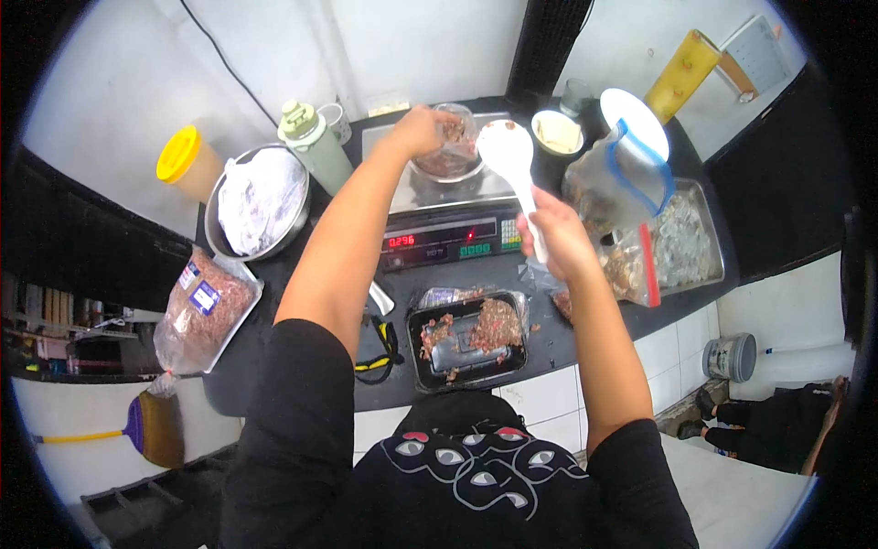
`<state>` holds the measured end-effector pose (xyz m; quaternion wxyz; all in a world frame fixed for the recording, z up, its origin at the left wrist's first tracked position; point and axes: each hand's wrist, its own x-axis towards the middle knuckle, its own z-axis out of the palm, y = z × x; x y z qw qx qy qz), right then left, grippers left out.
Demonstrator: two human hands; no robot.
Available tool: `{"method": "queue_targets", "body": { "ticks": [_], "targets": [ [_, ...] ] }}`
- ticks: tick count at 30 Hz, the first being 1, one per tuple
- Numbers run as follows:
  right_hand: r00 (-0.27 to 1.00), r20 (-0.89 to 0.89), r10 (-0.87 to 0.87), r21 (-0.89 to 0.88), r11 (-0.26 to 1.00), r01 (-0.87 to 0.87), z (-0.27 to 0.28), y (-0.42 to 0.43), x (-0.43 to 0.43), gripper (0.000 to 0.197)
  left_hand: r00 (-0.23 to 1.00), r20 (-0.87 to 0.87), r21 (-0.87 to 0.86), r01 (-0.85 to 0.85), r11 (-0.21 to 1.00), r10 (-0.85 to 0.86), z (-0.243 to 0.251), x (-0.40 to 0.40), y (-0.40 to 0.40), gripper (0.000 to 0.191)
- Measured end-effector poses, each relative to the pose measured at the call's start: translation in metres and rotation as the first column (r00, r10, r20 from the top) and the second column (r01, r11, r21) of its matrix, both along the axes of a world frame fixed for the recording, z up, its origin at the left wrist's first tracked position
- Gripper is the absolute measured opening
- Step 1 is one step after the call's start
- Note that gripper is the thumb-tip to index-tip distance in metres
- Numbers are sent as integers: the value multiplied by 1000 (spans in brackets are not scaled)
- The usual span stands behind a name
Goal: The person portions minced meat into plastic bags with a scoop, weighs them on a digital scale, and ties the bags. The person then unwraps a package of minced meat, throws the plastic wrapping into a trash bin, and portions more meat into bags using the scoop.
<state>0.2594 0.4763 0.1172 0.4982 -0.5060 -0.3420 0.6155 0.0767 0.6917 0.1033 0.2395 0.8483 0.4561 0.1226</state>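
Note:
My left hand [416, 130] is at a clear plastic bag [456, 127] with ground meat in it, its fingers on the bag's side. The bag's lower part rests in a round dish [449, 180] on the steel platform of a digital scale [429, 199], whose red display is lit. In my right hand [559, 230] is the handle of a white plastic rice paddle [506, 147], with bits of meat on its blade. Nearer my body, a black plastic tray [415, 343] holds clumps of ground meat [497, 324].
Left stand a green bottle [319, 151], a metal bowl [212, 219] with a plastic bag, and bagged ground meat [206, 302]. Right are a small white bowl [557, 147], zip bags [624, 175] and a steel tray [717, 254] of clear pieces. A person [775, 429] is at far right.

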Motion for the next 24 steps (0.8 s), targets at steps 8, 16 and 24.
{"method": "queue_targets", "body": {
  "ticks": [8, 16, 24],
  "targets": [
    [978, 183, 104, -115, 990, -84, -40, -128, -9, 47, 997, -83, 221, 24, 975, -6, 6, -10, -33, 45],
    [885, 465, 11, 18, 1000, -22, -65, -203, -22, 46, 998, -55, 344, 2, 939, 18, 37, -12, -66, 36],
    [434, 895, 108, 2, 969, -245, -87, -219, -20, 43, 978, 170, 305, -172, 937, 124, 34, -15, -69, 45]
  ]
}}
